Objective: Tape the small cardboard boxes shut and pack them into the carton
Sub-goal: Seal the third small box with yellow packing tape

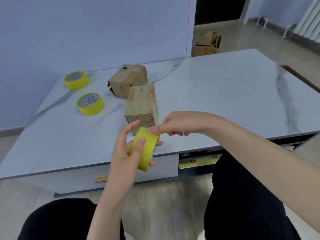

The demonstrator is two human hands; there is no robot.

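- The yellow tape roll (pixel 145 149) was gripped in the left hand (pixel 126 153) over the table's near edge.
- The right hand (pixel 176 123) pinched the roll's top rim.
- Just beyond stood the near small cardboard box (pixel 141 103), with the far small cardboard box (pixel 129 78) touching it, both on the marble table (pixel 225 94).
- Two spare tape rolls (pixel 90 103) lay to the left.
- A carton (pixel 207 43) sat on the far floor.

The held tape roll (pixel 149 151) shows only its yellow outer band; the left hand (pixel 121 153) hides its core. Whether the right hand (pixel 180 122) pinches a loose tape end is too blurred to tell. Roll and hands cover the lower front of the near box (pixel 140 104). The far edge of the table (pixel 225 94) hides the base of the carton (pixel 207 40); its contents are too small to tell.
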